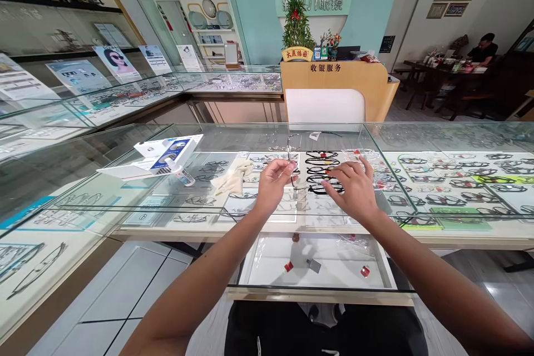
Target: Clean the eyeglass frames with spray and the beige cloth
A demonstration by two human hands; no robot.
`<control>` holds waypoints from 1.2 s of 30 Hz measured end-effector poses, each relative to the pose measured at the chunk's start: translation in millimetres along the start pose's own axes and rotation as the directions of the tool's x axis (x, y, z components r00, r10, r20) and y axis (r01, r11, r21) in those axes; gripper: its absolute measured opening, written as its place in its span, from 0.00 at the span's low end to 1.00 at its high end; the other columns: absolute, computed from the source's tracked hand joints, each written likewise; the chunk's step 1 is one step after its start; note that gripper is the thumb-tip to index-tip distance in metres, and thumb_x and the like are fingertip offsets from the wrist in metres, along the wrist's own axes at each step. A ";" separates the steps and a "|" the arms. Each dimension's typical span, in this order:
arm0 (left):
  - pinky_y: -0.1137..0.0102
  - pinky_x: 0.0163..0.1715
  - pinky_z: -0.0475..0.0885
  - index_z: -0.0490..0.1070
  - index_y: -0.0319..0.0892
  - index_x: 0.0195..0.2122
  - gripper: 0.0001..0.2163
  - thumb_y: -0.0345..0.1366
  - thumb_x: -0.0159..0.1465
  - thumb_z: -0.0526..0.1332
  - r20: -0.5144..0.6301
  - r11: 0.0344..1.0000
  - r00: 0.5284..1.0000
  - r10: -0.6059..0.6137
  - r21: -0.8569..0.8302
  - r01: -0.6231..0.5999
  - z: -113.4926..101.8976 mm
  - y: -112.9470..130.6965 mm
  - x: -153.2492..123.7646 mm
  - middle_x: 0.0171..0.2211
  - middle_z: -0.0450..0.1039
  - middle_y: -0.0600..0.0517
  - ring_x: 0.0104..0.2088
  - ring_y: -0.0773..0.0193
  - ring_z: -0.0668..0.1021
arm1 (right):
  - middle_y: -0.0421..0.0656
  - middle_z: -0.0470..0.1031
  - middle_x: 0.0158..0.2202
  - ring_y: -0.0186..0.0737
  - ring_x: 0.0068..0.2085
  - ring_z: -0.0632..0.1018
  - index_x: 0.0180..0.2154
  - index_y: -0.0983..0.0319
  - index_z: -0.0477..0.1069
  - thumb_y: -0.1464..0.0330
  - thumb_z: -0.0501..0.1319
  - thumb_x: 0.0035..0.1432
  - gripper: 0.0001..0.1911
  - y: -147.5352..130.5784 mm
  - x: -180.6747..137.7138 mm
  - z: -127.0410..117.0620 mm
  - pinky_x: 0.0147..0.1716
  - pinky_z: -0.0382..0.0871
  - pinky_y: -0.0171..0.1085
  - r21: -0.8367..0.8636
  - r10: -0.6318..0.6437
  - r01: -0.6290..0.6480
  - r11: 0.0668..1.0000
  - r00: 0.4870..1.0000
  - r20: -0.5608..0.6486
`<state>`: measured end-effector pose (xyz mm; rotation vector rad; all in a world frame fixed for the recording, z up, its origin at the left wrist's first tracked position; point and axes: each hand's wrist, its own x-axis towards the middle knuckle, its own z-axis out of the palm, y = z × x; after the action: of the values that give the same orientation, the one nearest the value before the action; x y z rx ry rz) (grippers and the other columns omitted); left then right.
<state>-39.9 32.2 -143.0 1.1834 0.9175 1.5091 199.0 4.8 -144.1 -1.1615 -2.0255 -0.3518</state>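
Note:
My left hand (272,184) is closed in a pinch on a thin-framed pair of eyeglasses (289,149), held above the glass counter; part of the frame is hidden by the fingers. My right hand (354,188) hovers to the right, fingers apart, over a column of dark-framed eyeglasses (320,161) laid one behind another on the counter. Its fingertips overlap the nearer frames; whether they touch, I cannot tell. Beside my left hand lies a crumpled cream cloth (233,176).
A small white bottle (182,174) and an opened white-and-blue box (171,154) stand on the glass counter (208,139) at left. Below, a pulled-out white drawer (271,278) holds small red and grey pieces. Further back are a cashier desk (381,86) and a seated person (484,51).

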 end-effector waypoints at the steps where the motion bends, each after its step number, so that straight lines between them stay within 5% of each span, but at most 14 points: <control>1: 0.61 0.45 0.85 0.75 0.43 0.36 0.20 0.52 0.58 0.78 0.021 1.000 1.000 -0.005 0.021 0.004 1.0 0.0 -1.7 0.44 0.77 0.48 0.50 0.57 0.78 | 0.47 0.85 0.51 0.58 0.58 0.78 0.50 0.53 0.80 0.55 0.64 0.72 0.13 -5.1 -0.4 -0.1 0.73 0.51 0.67 0.027 0.018 -0.018 0.999 1.000 -0.010; 5: 0.62 0.42 0.83 0.77 0.43 0.34 0.18 0.51 0.58 0.77 0.140 0.996 0.990 0.006 0.082 -0.017 7.1 -1.8 -12.3 0.48 0.74 0.46 0.53 0.53 0.77 | 0.51 0.80 0.60 0.58 0.61 0.77 0.62 0.55 0.74 0.54 0.64 0.71 0.23 -26.0 -4.4 4.5 0.68 0.65 0.64 0.222 0.057 -0.072 0.972 0.996 0.070; 9: 0.57 0.54 0.79 0.79 0.43 0.33 0.14 0.48 0.62 0.76 0.251 0.987 0.967 0.038 0.144 -0.077 13.5 -5.3 -22.4 0.52 0.75 0.44 0.58 0.51 0.77 | 0.51 0.81 0.60 0.58 0.62 0.78 0.62 0.55 0.74 0.56 0.64 0.72 0.22 -35.8 -11.3 14.0 0.61 0.75 0.60 0.395 0.093 -0.138 0.908 0.987 0.132; 17: 0.53 0.65 0.71 0.81 0.44 0.33 0.13 0.49 0.64 0.74 0.330 0.981 0.942 0.060 0.153 -0.116 15.0 -2.3 -26.0 0.54 0.77 0.43 0.62 0.49 0.77 | 0.49 0.86 0.53 0.53 0.55 0.84 0.54 0.54 0.80 0.58 0.64 0.72 0.14 -39.6 -19.2 21.6 0.55 0.80 0.54 0.571 0.171 -0.204 0.795 0.979 0.112; 22: 0.52 0.66 0.69 0.85 0.46 0.41 0.14 0.49 0.72 0.65 0.395 0.880 0.901 0.177 0.346 -0.325 9.5 15.2 -24.9 0.60 0.77 0.41 0.64 0.48 0.76 | 0.50 0.86 0.53 0.55 0.55 0.83 0.54 0.55 0.80 0.59 0.65 0.71 0.14 -33.6 -22.8 24.3 0.57 0.78 0.57 0.512 0.166 -0.161 0.844 0.986 0.037; 25: 0.51 0.70 0.64 0.83 0.48 0.48 0.11 0.46 0.73 0.65 0.261 0.677 0.868 0.422 0.547 -0.493 -16.3 32.4 -6.4 0.61 0.77 0.44 0.65 0.49 0.75 | 0.49 0.86 0.53 0.54 0.57 0.81 0.55 0.55 0.80 0.61 0.62 0.73 0.14 -27.4 -21.9 21.5 0.59 0.76 0.57 0.486 0.162 -0.164 0.858 0.986 0.048; 27: 0.50 0.72 0.61 0.81 0.46 0.48 0.10 0.44 0.72 0.65 0.045 0.535 0.776 0.629 0.699 -0.475 -48.4 42.9 13.0 0.60 0.76 0.43 0.65 0.48 0.73 | 0.49 0.85 0.53 0.55 0.58 0.80 0.56 0.55 0.80 0.60 0.61 0.74 0.15 -24.2 -19.6 17.7 0.60 0.75 0.57 0.477 0.190 -0.190 0.858 0.981 0.049; 30: 0.52 0.74 0.58 0.72 0.41 0.60 0.17 0.36 0.70 0.65 -0.294 0.460 0.545 0.785 0.866 -0.196 -108.9 48.7 40.2 0.65 0.70 0.39 0.70 0.48 0.68 | 0.49 0.84 0.53 0.54 0.58 0.80 0.55 0.55 0.80 0.59 0.60 0.75 0.15 -22.0 -15.4 11.5 0.60 0.73 0.56 0.489 0.223 -0.208 0.847 0.974 0.028; 32: 0.51 0.76 0.55 0.62 0.38 0.68 0.29 0.32 0.67 0.66 -0.462 0.472 0.445 0.767 0.876 0.097 -146.9 44.9 50.4 0.72 0.61 0.35 0.74 0.46 0.62 | 0.48 0.85 0.52 0.53 0.57 0.80 0.53 0.54 0.81 0.60 0.59 0.75 0.14 -21.6 -13.6 8.6 0.59 0.73 0.56 0.493 0.230 -0.206 0.845 0.973 0.013; 34: 0.48 0.75 0.54 0.53 0.37 0.72 0.34 0.33 0.67 0.66 -0.572 0.472 0.453 0.685 0.821 0.322 -176.1 37.4 53.4 0.76 0.54 0.31 0.76 0.42 0.58 | 0.47 0.85 0.52 0.53 0.56 0.80 0.52 0.54 0.81 0.60 0.58 0.76 0.14 -20.8 -13.1 7.3 0.59 0.72 0.55 0.492 0.227 -0.197 0.848 0.974 0.000; 36: 0.46 0.74 0.52 0.49 0.36 0.72 0.36 0.32 0.68 0.66 -0.666 0.536 0.476 0.574 0.745 0.397 -194.8 29.2 52.2 0.75 0.54 0.28 0.76 0.41 0.57 | 0.47 0.85 0.52 0.53 0.56 0.80 0.50 0.54 0.80 0.60 0.58 0.76 0.13 -19.4 -13.4 7.4 0.59 0.71 0.55 0.495 0.219 -0.183 0.849 0.976 -0.014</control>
<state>-238.6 76.8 -150.3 0.9772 2.6574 1.8334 183.4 -9.9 -156.3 -1.0025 -1.7633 0.2227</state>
